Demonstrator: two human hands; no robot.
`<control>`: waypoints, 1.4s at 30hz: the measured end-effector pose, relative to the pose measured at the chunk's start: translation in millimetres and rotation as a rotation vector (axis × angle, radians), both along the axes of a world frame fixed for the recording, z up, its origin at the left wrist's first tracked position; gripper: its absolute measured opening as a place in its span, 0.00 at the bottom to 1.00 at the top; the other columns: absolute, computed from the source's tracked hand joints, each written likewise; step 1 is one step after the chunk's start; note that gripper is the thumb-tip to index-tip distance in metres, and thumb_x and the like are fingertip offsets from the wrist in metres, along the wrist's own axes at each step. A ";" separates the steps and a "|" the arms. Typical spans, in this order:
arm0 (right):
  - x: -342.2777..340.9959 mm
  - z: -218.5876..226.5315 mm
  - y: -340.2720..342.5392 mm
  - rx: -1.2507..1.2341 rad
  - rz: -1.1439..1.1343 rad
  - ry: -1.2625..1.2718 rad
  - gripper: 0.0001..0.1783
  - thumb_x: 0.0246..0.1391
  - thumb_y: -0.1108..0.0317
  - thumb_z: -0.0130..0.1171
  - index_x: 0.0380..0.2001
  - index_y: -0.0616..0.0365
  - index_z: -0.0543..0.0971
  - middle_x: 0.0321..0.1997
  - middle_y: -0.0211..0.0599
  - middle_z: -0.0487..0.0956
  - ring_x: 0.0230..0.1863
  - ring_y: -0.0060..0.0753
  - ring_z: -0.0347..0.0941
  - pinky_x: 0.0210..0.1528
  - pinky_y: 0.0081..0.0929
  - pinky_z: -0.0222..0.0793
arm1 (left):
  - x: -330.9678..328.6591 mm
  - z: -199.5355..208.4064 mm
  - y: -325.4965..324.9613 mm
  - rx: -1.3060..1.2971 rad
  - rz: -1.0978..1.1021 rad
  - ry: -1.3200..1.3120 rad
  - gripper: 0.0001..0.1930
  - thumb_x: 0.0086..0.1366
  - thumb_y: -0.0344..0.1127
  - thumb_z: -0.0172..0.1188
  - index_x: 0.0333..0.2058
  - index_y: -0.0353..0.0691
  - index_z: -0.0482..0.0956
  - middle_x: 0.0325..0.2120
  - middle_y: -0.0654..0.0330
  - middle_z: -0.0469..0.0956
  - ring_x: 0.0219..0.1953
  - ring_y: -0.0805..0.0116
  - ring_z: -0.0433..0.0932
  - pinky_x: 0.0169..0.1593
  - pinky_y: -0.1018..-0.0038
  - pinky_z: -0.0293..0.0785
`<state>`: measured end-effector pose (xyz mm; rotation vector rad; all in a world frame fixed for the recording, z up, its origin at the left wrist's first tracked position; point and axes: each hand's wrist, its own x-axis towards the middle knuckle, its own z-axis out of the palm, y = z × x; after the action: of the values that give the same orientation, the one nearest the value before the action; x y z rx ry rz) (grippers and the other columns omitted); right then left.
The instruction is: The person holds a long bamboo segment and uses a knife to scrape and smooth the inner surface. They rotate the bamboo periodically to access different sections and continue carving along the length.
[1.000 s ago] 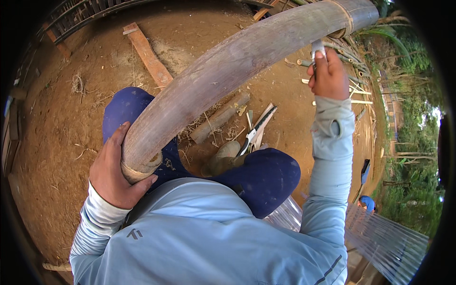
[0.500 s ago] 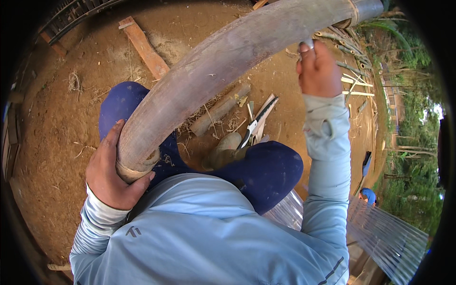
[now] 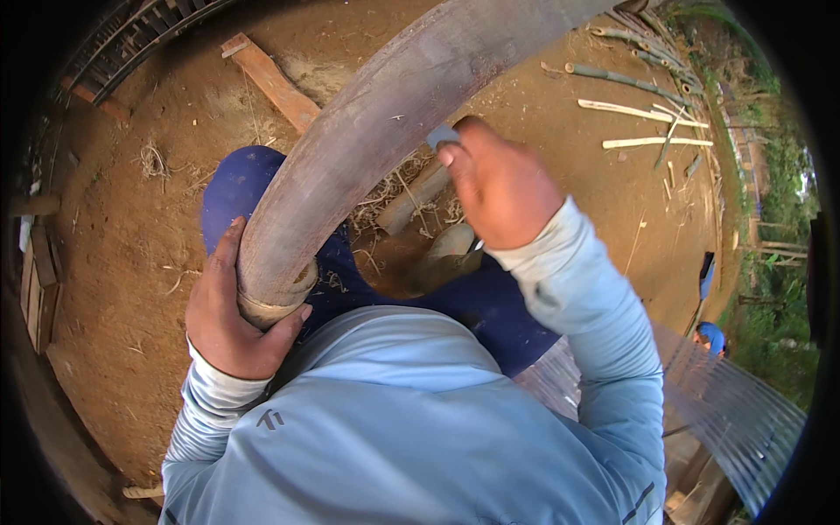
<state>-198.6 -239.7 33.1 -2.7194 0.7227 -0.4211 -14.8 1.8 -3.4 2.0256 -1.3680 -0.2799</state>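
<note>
A thick grey-brown bamboo pole (image 3: pixel 385 114) runs from my lap up past the top edge, bent by the lens. My left hand (image 3: pixel 229 324) is wrapped round its near end, thumb on one side and fingers on the other. My right hand (image 3: pixel 507 188) is closed on a small flat grey piece (image 3: pixel 442 137), pinched between thumb and fingers. That piece is at the right side of the pole; whether it is a blade or an abrasive sheet I cannot make out. The pole's near end rests by my left knee (image 3: pixel 236 188).
Below the pole lie a short bamboo length (image 3: pixel 416 197) and pale shavings. A reddish plank (image 3: pixel 276 83) lies ahead on the dirt. Bamboo poles (image 3: pixel 621 79) and pale split strips (image 3: pixel 656 142) lie to the right. Clear corrugated sheeting (image 3: pixel 735 411) and a person in blue (image 3: pixel 710 337) are at right.
My right hand has come down along the pole toward me with the grey piece and now covers the saw seen on the ground before. My left hand keeps its hold.
</note>
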 end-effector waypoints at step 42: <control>17.1 -28.8 46.4 0.119 -0.188 -0.064 0.08 0.63 0.65 0.52 0.36 0.60 0.71 0.24 0.56 0.75 0.30 0.64 0.74 0.28 0.48 0.68 | 3.5 -1.4 0.6 0.082 -0.009 0.049 0.53 0.40 0.30 0.76 0.64 0.28 0.56 0.57 0.42 0.71 0.58 0.52 0.73 0.62 0.64 0.67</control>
<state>-181.5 -193.4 4.4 -2.5258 0.9581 -0.4882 -11.3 2.4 -4.8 2.0660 -1.3559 -0.3923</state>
